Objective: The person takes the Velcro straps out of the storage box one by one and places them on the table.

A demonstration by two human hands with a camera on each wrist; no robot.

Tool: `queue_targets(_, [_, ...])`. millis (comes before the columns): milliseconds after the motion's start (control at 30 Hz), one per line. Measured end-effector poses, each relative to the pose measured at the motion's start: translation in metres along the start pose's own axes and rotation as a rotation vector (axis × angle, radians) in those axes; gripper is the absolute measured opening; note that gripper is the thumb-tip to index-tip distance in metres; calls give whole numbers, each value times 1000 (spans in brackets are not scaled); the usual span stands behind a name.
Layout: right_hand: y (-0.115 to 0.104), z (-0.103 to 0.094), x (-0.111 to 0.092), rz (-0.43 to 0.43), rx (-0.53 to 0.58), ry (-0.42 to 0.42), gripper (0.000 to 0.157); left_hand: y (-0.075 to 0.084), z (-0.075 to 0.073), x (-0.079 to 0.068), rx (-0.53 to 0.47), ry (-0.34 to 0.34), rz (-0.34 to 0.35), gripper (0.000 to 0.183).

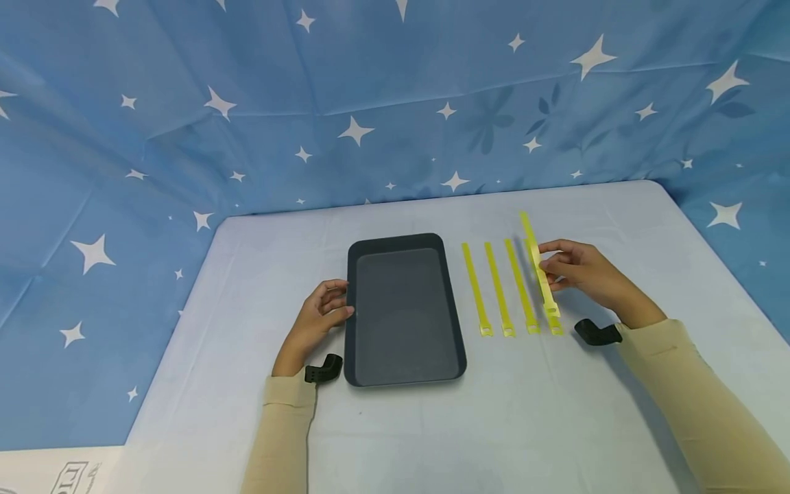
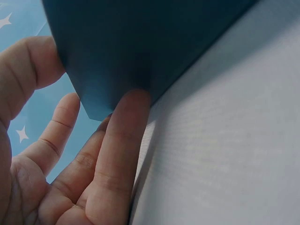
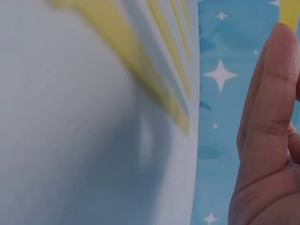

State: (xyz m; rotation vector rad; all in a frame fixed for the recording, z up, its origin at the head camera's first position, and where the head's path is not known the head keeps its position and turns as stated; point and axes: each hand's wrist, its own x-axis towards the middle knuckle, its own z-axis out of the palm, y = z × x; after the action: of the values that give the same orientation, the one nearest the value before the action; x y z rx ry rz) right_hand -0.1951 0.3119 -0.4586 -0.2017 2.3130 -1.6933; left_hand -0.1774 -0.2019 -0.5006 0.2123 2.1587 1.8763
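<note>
My left hand [image 1: 322, 312] holds the left side of a dark grey rectangular baking tray [image 1: 404, 315], which lies on the table. In the left wrist view its thumb [image 2: 44, 61] reaches over the rim while a finger [image 2: 124, 140] touches the outer wall. My right hand [image 1: 583, 271] pinches a yellow strap [image 1: 538, 264] with a slotted end, like a hook-and-loop cable tie. This strap is lifted and tilted above another yellow strap [image 1: 557, 326] on the table. Only a small piece of the held strap [image 3: 289, 11] shows in the right wrist view.
Several like yellow straps [image 1: 498, 291] lie roughly parallel to the right of the tray. A white cloth [image 1: 395, 439] covers the table. Behind it hangs a blue curtain [image 1: 395, 82] with white stars. Printed lettering [image 1: 69, 477] shows at the lower left.
</note>
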Motion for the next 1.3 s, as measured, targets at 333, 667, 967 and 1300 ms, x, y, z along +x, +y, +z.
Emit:
queue_targets(333, [9, -16, -5, 56, -26, -7, 47, -1, 0, 0, 11, 8, -10, 57])
queue_targets(667, [18, -27, -5, 141, -37, -41, 51, -2, 0, 0, 21, 20, 1, 56])
queue_targets(967, [24, -33, -5, 222, -54, -81, 55, -3, 1, 1, 23, 20, 2, 56])
queue_targets(1300, [26, -34, -3, 257, -162, -82, 53, -1, 0, 0, 17, 13, -2, 57])
